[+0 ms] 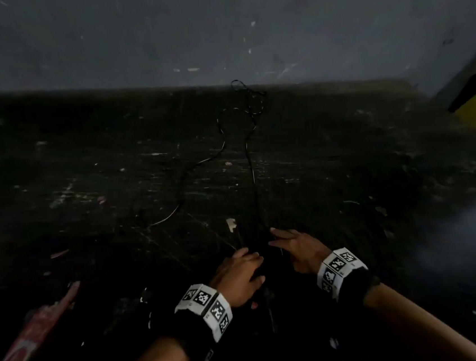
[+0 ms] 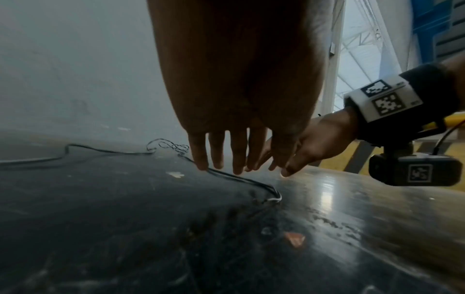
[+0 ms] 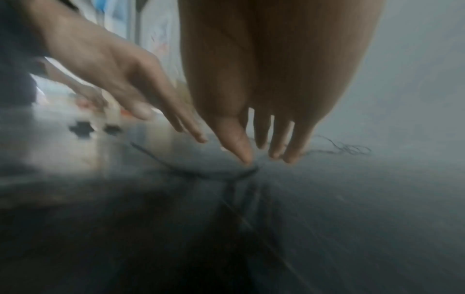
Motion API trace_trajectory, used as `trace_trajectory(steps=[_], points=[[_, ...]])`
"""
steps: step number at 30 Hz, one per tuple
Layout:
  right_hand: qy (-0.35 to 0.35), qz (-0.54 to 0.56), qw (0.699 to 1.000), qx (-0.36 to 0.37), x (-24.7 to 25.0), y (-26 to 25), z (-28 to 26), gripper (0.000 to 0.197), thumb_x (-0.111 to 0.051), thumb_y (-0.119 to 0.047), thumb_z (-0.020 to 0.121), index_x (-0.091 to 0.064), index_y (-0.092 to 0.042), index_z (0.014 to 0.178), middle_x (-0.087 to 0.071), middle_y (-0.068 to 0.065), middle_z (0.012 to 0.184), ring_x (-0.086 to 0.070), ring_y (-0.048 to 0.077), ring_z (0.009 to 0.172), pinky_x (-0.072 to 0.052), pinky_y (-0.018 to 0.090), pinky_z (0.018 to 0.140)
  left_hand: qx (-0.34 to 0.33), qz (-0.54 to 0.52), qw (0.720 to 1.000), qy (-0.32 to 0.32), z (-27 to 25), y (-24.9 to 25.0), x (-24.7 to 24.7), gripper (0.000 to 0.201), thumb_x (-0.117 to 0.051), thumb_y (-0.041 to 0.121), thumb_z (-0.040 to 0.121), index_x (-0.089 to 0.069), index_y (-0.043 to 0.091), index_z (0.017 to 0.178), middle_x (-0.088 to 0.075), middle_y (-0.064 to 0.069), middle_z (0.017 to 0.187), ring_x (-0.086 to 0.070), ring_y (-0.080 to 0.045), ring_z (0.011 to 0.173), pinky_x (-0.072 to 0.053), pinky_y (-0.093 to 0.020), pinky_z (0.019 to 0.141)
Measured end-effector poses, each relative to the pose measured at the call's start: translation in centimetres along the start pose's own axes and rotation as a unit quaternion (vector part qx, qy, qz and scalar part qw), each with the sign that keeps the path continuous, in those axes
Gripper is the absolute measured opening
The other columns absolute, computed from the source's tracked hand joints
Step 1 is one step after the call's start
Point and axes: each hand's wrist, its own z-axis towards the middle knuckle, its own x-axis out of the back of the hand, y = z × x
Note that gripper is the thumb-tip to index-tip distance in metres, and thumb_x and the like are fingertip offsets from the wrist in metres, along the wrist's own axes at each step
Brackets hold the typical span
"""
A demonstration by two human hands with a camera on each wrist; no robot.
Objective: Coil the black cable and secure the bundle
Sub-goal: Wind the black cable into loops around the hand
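My left hand (image 2: 241, 111) and right hand (image 3: 271, 111) hang with straight, loosely spread fingers, tips at the thin black cable (image 1: 251, 161) on the scuffed dark tabletop (image 1: 85, 196). The cable runs lengthwise away from me to a tangle by the grey wall (image 1: 215, 29). Only the left wrist view shows its sharp bend beneath my fingers.

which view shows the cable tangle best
The left wrist view: the tangle is sharp against the pale wall, its loops distinct. The head view shows it small and dim at the far end of the cable. The right wrist view shows it blurred.
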Motion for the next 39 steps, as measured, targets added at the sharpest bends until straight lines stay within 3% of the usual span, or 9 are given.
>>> trace_trajectory(steps=[6, 14, 17, 21, 25, 30, 33, 36, 39], points=[[-0.029, -0.037, 0.998, -0.031, -0.5, -0.1, 0.2, 0.044, -0.045, -0.022, 0.094, -0.041, -0.025, 0.137, -0.009, 0.001, 0.159, -0.023, 0.031, 0.139, -0.026, 0.044, 0.111, -0.010, -0.010, 0.998, -0.062, 0.3, -1.0, -0.9, 0.059, -0.045, 0.034, 0.095, -0.026, 0.017, 0.148, -0.024, 0.001, 0.158, -0.016, -0.016, 0.145, -0.021, -0.040, 0.115], [0.028, -0.046, 0.999, 0.002, -1.2, 1.6, 0.6, 0.030, -0.048, -0.021, 0.093, -0.055, -0.011, 0.120, -0.029, 0.010, 0.151, -0.031, 0.030, 0.134, -0.033, 0.041, 0.106, -0.019, -0.056, 0.998, -0.013, 1.2, -1.0, 0.2, 0.044, -0.052, 0.029, 0.093, -0.050, 0.015, 0.135, -0.051, -0.004, 0.141, -0.041, -0.019, 0.133, -0.027, -0.029, 0.110], [0.093, -0.010, 0.995, 0.029, -1.3, 1.7, 0.8, 0.023, -0.053, -0.020, 0.089, -0.059, -0.008, 0.108, -0.037, 0.012, 0.146, -0.037, 0.033, 0.130, -0.034, 0.041, 0.099, -0.002, -0.061, 0.998, 0.002, 1.4, -1.0, 0.9, 0.046, -0.054, 0.029, 0.092, -0.048, 0.017, 0.136, -0.053, -0.002, 0.138, -0.041, -0.018, 0.133, -0.018, -0.027, 0.113], [0.142, 0.036, 0.986, 0.079, 1.6, 0.6, 0.0, 0.023, -0.049, -0.029, 0.089, -0.058, -0.015, 0.105, -0.061, 0.006, 0.118, -0.050, 0.023, 0.116, -0.030, 0.032, 0.094, -0.002, -0.172, 0.985, 0.032, 1.9, -1.0, 2.4, 0.033, -0.060, 0.021, 0.088, -0.062, 0.011, 0.121, -0.068, -0.007, 0.107, -0.062, -0.018, 0.101, -0.044, -0.022, 0.085], [0.164, 0.162, 0.965, 0.129, 7.1, -1.0, -2.2, 0.012, -0.057, -0.024, 0.087, -0.060, -0.018, 0.097, -0.069, 0.000, 0.092, -0.063, 0.011, 0.086, -0.046, 0.023, 0.079, 0.001, -0.442, 0.896, 0.043, 1.3, -0.7, 5.9, 0.015, -0.057, 0.009, 0.091, -0.067, 0.005, 0.081, -0.064, -0.005, 0.063, -0.064, -0.010, 0.061, -0.052, -0.019, 0.063], [0.220, 0.180, 0.950, 0.126, 11.8, -0.9, -3.0, 0.007, -0.062, -0.018, 0.087, -0.065, -0.022, 0.091, -0.064, -0.012, 0.083, -0.060, -0.003, 0.079, -0.043, 0.007, 0.072, -0.036, -0.604, 0.794, 0.061, -1.4, 0.6, 10.9, 0.018, -0.051, 0.011, 0.092, -0.065, 0.002, 0.084, -0.066, -0.007, 0.063, -0.069, -0.018, 0.063, -0.056, -0.026, 0.053], [0.254, 0.143, 0.940, 0.175, 13.4, -1.1, -2.7, 0.016, -0.057, -0.016, 0.088, -0.068, -0.014, 0.099, -0.066, -0.003, 0.088, -0.061, 0.001, 0.080, -0.044, 0.012, 0.072, -0.044, -0.665, 0.745, 0.042, -2.4, 1.2, 12.7, 0.021, -0.046, 0.016, 0.094, -0.061, 0.001, 0.090, -0.066, -0.011, 0.064, -0.069, -0.021, 0.065, -0.058, -0.029, 0.057], [0.274, 0.110, 0.931, 0.216, 15.2, -2.2, -2.8, 0.026, -0.053, -0.011, 0.086, -0.068, -0.012, 0.107, -0.059, -0.016, 0.092, -0.056, -0.012, 0.086, -0.042, 0.006, 0.076, -0.054, -0.711, 0.701, -0.006, -3.4, 1.7, 13.8, 0.027, -0.045, 0.022, 0.093, -0.061, 0.000, 0.096, -0.067, -0.016, 0.068, -0.070, -0.028, 0.069, -0.059, -0.036, 0.063], [0.273, 0.057, 0.940, 0.197, 17.2, -3.2, -3.2, 0.026, -0.053, -0.010, 0.089, -0.066, -0.016, 0.111, -0.064, 0.002, 0.092, -0.059, 0.007, 0.082, -0.047, 0.018, 0.072, -0.078, -0.723, 0.686, -0.017, -4.3, 2.3, 14.3, 0.029, -0.046, 0.026, 0.091, -0.063, 0.001, 0.093, -0.067, -0.018, 0.070, -0.070, -0.029, 0.071, -0.058, -0.037, 0.065]])
